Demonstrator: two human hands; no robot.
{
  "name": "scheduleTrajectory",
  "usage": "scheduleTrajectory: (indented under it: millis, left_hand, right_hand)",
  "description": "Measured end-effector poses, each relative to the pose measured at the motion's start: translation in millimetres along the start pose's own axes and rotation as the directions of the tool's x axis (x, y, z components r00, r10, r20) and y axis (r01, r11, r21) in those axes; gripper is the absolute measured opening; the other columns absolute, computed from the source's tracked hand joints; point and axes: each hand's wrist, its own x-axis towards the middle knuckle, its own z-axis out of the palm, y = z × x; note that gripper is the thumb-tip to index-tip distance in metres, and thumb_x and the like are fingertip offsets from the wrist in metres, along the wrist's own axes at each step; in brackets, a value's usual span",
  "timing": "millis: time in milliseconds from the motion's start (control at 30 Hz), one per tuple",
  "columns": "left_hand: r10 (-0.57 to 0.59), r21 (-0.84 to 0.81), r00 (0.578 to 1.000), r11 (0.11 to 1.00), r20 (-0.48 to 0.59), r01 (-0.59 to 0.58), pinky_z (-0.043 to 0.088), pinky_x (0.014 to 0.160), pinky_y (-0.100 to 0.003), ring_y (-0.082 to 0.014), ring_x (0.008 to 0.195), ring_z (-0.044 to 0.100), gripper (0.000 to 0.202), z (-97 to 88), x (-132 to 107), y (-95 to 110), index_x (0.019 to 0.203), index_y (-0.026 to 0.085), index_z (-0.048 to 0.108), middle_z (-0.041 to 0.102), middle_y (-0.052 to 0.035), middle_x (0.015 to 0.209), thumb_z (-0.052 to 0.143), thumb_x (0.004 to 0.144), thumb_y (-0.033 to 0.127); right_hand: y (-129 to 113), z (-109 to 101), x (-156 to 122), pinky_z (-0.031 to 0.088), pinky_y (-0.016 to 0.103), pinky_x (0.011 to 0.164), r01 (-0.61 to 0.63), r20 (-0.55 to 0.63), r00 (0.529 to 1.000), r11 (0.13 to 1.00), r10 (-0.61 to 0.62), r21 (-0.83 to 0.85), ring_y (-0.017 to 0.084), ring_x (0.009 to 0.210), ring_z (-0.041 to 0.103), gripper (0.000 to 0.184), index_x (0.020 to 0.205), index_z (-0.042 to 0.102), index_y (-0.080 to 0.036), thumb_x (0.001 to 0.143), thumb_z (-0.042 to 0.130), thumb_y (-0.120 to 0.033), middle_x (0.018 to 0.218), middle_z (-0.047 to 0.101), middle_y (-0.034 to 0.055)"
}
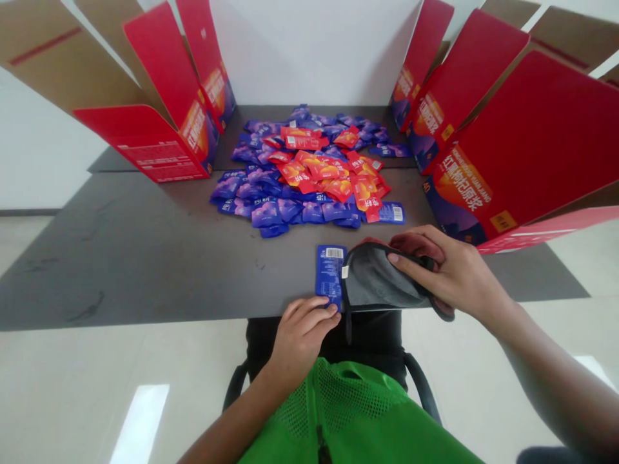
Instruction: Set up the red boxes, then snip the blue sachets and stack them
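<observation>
A single blue sachet (330, 270) lies on the table near the front edge, its barcode side up. The fingers of my left hand (304, 332) are bent together over the sachet's lower end and hold it there; the thumb is hidden. In my right hand (449, 267) is a bunched grey and reddish-brown cloth (380, 277) with black trim and a small white tag, pinched under the thumb. Its left edge meets the sachet's right side. Farther back, red sachets (322, 166) lie on top of a spread pile of blue sachets (268, 209).
Open red cartons stand on both sides: one carton (145, 145) at the left with another behind it, and a large carton (527, 148) at the right beside my right hand, with more behind. A white panel (314, 51) rises at the grey table's (159, 258) back.
</observation>
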Motion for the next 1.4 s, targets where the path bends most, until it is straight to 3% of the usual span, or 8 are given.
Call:
scheduleTrajectory:
  millis: [133, 267, 533, 700, 967, 1100, 1267, 1400]
  left_hand:
    - [-0.005, -0.001, 1.000, 1.000, -0.011, 0.005, 0.052, 0.092, -0.039, -0.0212, 0.110, 0.073, 0.015, 0.6, 0, 0, 0.110, 0.022, 0.074, 0.081, 0.0000, 0.106, 0.062, 0.103, 0.016]
    - [-0.005, 0.009, 1.000, 1.000, -0.012, 0.005, 0.053, 0.092, -0.040, -0.0215, 0.109, 0.074, 0.016, 0.2, 0, 0, 0.112, 0.023, 0.074, 0.081, -0.0011, 0.106, 0.062, 0.103, 0.017]
    - [-0.002, 0.023, 1.000, 1.000, 0.010, 0.002, 0.052, 0.093, -0.040, -0.0221, 0.111, 0.073, 0.017, -0.4, -1, 0, 0.113, 0.022, 0.073, 0.081, -0.0013, 0.108, 0.062, 0.103, 0.014]
    - [-0.008, 0.006, 1.000, 1.000, 0.015, 0.008, 0.051, 0.095, -0.041, -0.0221, 0.112, 0.072, 0.018, 0.9, -2, 0, 0.114, 0.022, 0.073, 0.080, -0.0010, 0.110, 0.063, 0.102, 0.012]
    - [-0.001, 0.014, 1.000, 1.000, 0.014, 0.000, 0.052, 0.097, -0.041, -0.0213, 0.113, 0.072, 0.018, 2.1, -3, -1, 0.114, 0.021, 0.072, 0.080, -0.0007, 0.111, 0.066, 0.100, 0.012]
    - [0.004, 0.013, 1.000, 1.000, 0.003, -0.004, 0.052, 0.098, -0.040, -0.0213, 0.113, 0.072, 0.017, 2.6, -3, 0, 0.114, 0.021, 0.073, 0.080, -0.0007, 0.111, 0.065, 0.101, 0.014]
    - [0.020, 0.035, 1.000, 0.999, 0.002, -0.020, 0.052, 0.094, -0.039, -0.0209, 0.103, 0.073, 0.018, 0.2, -1, 0, 0.110, 0.021, 0.076, 0.080, -0.0021, 0.104, 0.061, 0.103, 0.014]
    - [0.023, 0.015, 0.999, 1.000, 0.025, -0.023, 0.051, 0.093, -0.039, -0.0212, 0.104, 0.072, 0.018, -2.7, 2, 0, 0.111, 0.021, 0.075, 0.081, -0.0018, 0.105, 0.060, 0.104, 0.015]
  right_hand:
    - [11, 16, -6, 0.061, 0.048, 0.092, 0.130, 0.010, 0.991, 0.979, -0.130, -0.158, 0.031, 0.110, 0.071, 0.029, 0.122, 0.066, -0.028, 0.096, 0.068, -0.040, 0.120, 0.073, 0.0068]
    - [16, 50, -17, 0.042, 0.065, 0.118, 0.309, 0.091, 0.951, 0.928, -0.296, -0.207, 0.034, 0.142, 0.051, 0.032, 0.132, 0.063, -0.029, 0.101, 0.058, -0.026, 0.145, 0.061, 0.0103]
    - [7, 67, -32, 0.037, 0.073, 0.118, 0.320, 0.127, 0.946, 0.926, -0.299, -0.202, 0.047, 0.146, 0.040, 0.103, 0.150, 0.048, -0.016, 0.075, 0.070, -0.084, 0.155, 0.046, 0.0248]
    - [19, 68, -24, 0.048, 0.063, 0.113, 0.349, 0.142, 0.934, 0.921, -0.327, -0.175, 0.041, 0.140, 0.050, 0.090, 0.142, 0.057, -0.020, 0.076, 0.073, -0.078, 0.146, 0.054, 0.0203]
    - [45, 49, 6, 0.060, 0.044, 0.098, 0.361, 0.153, 0.926, 0.929, -0.347, -0.083, 0.026, 0.119, 0.066, 0.030, 0.131, 0.062, -0.029, 0.101, 0.061, -0.033, 0.133, 0.063, 0.0099]
    - [18, 35, 13, 0.058, 0.042, 0.100, 0.344, -0.053, 0.937, 0.938, -0.346, -0.052, 0.025, 0.119, 0.066, 0.031, 0.129, 0.063, -0.027, 0.099, 0.065, -0.028, 0.132, 0.064, 0.0097]
    - [-25, 67, -2, 0.057, 0.041, 0.100, 0.552, 0.092, 0.822, 0.826, -0.562, 0.114, 0.024, 0.118, 0.064, 0.028, 0.128, 0.064, -0.024, 0.100, 0.062, -0.028, 0.129, 0.065, 0.0104]
    - [-11, 96, 5, 0.054, 0.044, 0.099, 0.565, 0.177, 0.803, 0.822, -0.569, 0.079, 0.025, 0.118, 0.061, 0.027, 0.126, 0.066, -0.024, 0.101, 0.059, -0.028, 0.127, 0.066, 0.0106]
